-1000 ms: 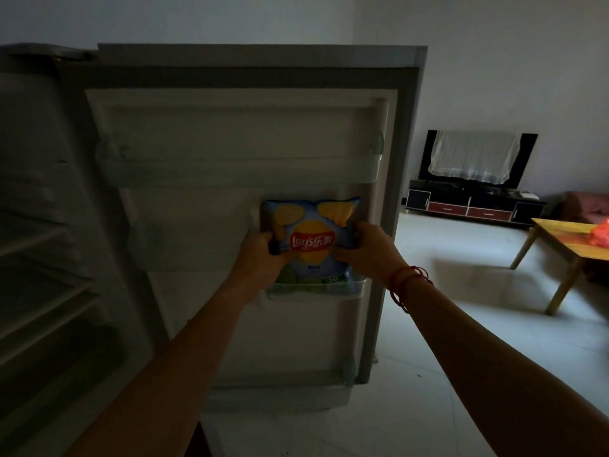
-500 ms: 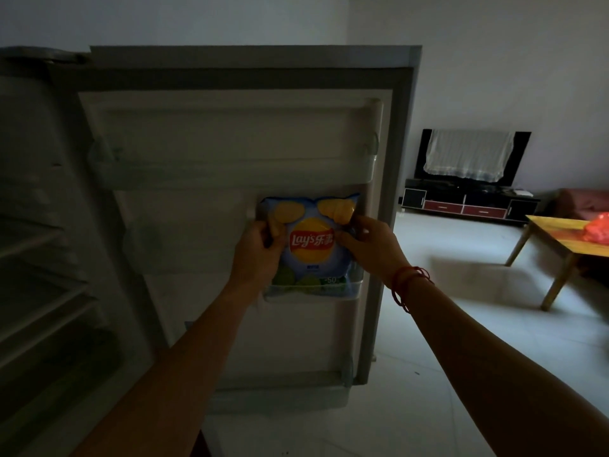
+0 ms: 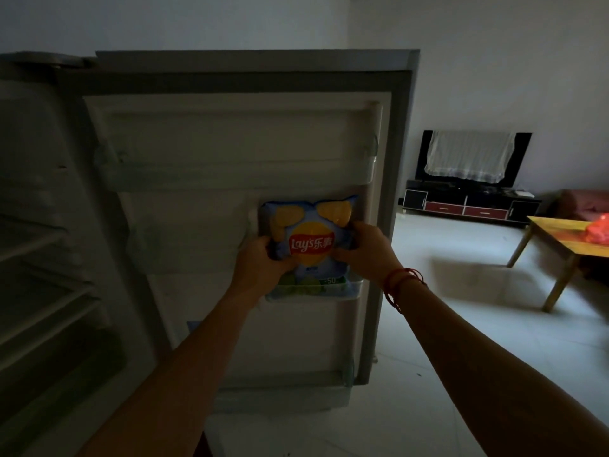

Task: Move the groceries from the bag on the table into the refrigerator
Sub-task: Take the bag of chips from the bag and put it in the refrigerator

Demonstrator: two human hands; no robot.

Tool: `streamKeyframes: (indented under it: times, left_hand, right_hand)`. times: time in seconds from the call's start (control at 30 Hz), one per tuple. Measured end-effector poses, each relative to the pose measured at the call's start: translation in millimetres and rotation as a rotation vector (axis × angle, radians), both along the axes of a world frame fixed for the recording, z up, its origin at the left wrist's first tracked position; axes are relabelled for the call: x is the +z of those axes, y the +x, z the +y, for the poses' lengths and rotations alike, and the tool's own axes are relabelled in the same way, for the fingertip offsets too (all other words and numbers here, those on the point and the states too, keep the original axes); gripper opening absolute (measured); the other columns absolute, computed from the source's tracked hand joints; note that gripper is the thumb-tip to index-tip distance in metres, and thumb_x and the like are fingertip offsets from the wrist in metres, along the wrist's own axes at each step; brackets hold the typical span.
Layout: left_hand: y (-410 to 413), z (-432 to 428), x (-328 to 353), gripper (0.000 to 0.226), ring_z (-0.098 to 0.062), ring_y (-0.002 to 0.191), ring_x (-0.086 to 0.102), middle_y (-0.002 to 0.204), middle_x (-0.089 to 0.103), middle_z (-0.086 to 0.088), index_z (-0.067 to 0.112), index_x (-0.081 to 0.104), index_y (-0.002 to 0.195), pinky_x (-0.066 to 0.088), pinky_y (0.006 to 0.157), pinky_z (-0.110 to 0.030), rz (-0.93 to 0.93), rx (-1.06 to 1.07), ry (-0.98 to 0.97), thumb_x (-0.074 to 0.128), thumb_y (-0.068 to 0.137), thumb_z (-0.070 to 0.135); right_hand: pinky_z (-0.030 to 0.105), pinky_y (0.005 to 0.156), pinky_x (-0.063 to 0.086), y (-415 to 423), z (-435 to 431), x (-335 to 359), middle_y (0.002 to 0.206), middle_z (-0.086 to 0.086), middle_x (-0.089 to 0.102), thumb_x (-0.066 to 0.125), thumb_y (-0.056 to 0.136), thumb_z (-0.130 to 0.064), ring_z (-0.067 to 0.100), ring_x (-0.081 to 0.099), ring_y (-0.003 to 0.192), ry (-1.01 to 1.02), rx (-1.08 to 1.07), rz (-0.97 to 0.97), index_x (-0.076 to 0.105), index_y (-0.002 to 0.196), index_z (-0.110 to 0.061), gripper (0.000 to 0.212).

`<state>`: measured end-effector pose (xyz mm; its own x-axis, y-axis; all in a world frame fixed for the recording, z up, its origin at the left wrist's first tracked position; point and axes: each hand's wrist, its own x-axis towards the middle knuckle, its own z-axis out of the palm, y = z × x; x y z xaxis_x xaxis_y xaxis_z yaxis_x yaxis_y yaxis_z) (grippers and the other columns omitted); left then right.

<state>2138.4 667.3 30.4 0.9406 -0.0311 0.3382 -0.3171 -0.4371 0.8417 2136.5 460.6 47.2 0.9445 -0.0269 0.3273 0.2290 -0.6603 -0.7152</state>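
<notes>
Both hands are on it: the left hand (image 3: pixel 260 258) clamps the lower left side of the chip bag (image 3: pixel 309 245), the right hand (image 3: pixel 364 249) pinches its right edge a touch higher, fingers curled over the front. The bag sits directly ahead of the hands, squarely between them, neither hand clearly nearer. It stands upright, long axis vertical, printed face toward the camera, top seam up. Its bottom is down inside the small door bin (image 3: pixel 354 288) at the right edge of the fridge door (image 3: pixel 230 133), against the door's inner wall. Judging by that, a short push downward should seat it. The orange bag (image 3: pixel 598 230) waits on the table (image 3: pixel 557 237), well apart at the far right.
</notes>
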Motion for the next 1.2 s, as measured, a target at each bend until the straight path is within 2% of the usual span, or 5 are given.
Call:
streamKeyframes:
  times: [0.33, 0.47, 0.73, 0.87, 1.2]
  left_hand:
    - [-6.9, 6.2, 4.9, 0.032, -0.036, 0.085, 0.064, 0.086, 0.063, -0.026, -0.008, 0.062, 0.089, 0.055, 0.081, -0.048, 0.002, 0.004, -0.007, 0.078, 0.081, 0.019]
    - [-16.1, 13.1, 9.6, 0.021, -0.022, 0.070, 0.062, 0.069, 0.063, -0.009, 0.008, 0.062, 0.074, 0.054, 0.073, -0.040, -0.057, 0.006, 0.015, 0.075, 0.085, 0.021]
    - [-55.7, 23.6, 10.7, 0.054, -0.015, 0.118, 0.055, 0.131, 0.058, 0.004, 0.014, 0.050, 0.138, 0.046, 0.097, -0.028, -0.190, 0.003, 0.132, 0.065, 0.091, 0.036]
    - [-65.9, 29.2, 0.1, 0.077, -0.023, 0.141, 0.034, 0.156, 0.033, -0.004, 0.017, 0.029, 0.151, 0.035, 0.113, -0.039, -0.213, 0.052, 0.366, 0.053, 0.091, 0.058]
    - [-89.3, 18.8, -9.8, 0.086, -0.040, 0.141, 0.031, 0.152, 0.034, -0.024, 0.001, 0.046, 0.141, 0.033, 0.110, -0.049, -0.483, 0.179, 0.743, 0.026, 0.092, 0.069]
  right_hand:
    - [0.048, 0.093, 0.055, -11.6, -3.0, 3.8, 0.117, 0.008, 0.069, 0.075, 0.083, -0.027, 0.026, 0.065, 0.107, 0.047, 0.018, 0.015, 0.057, 0.131, -0.017, 0.052]
    - [0.036, 0.087, 0.054, -25.0, -4.0, 9.8, 0.117, 0.010, 0.067, 0.067, 0.091, -0.023, 0.024, 0.064, 0.103, 0.066, 0.018, 0.014, 0.055, 0.132, -0.014, 0.044]
    - [0.013, 0.068, 0.045, -57.7, -8.0, 13.3, 0.131, 0.008, 0.060, 0.063, 0.094, -0.034, 0.013, 0.057, 0.100, 0.022, -0.019, 0.012, 0.039, 0.145, -0.019, 0.058]
    - [0.038, 0.099, 0.046, -73.6, -9.2, 8.3, 0.146, 0.012, 0.046, 0.060, 0.092, -0.049, 0.029, 0.049, 0.129, -0.173, -0.075, -0.088, 0.033, 0.149, -0.023, 0.068]
    - [0.055, 0.114, 0.026, -106.5, -22.6, -9.6, 0.161, 0.014, 0.019, 0.041, 0.085, -0.074, 0.036, 0.022, 0.146, -0.543, -0.192, -0.167, 0.022, 0.153, -0.035, 0.081]
